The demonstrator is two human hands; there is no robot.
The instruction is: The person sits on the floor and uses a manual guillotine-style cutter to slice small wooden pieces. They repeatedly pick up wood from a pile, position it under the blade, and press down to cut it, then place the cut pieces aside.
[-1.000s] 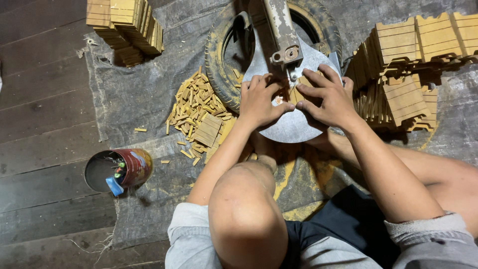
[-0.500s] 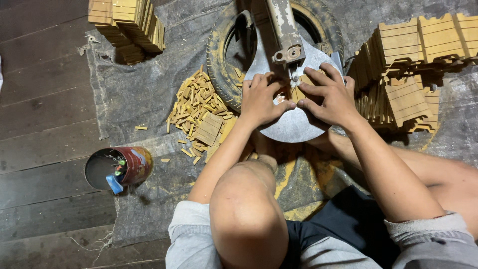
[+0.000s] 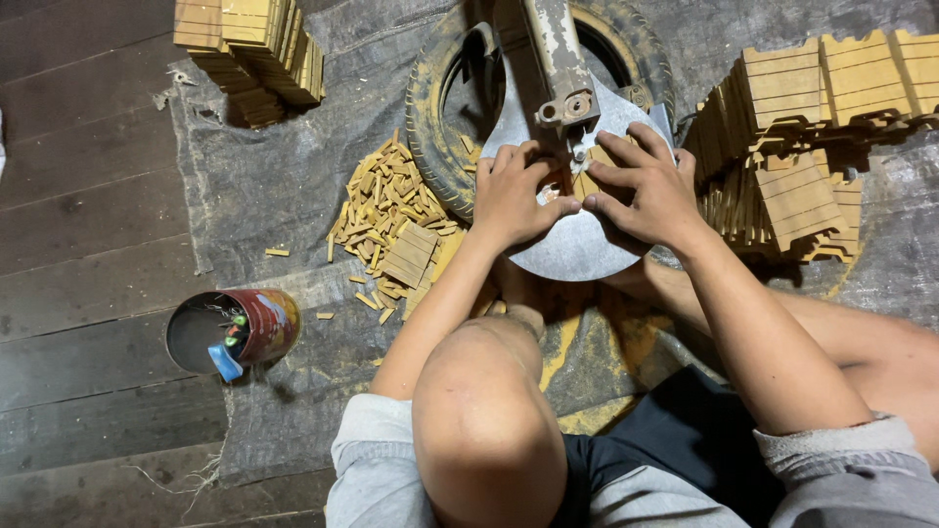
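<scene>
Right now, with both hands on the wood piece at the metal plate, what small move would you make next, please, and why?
Probably nudge the wood piece further under the arm: left hand and right hand already pinch it flat on the plate.

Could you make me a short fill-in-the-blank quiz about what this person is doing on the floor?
1. Both hands, the left hand and right hand, rest on a round ____ plate.
2. The plate sits over an old rubber ____, lying flat.
3. The loose pile of small wooden pieces lies to the ____ of the left hand.
4. The red tin can lies on its ____.

Missing words: metal; tyre; left; side
</scene>
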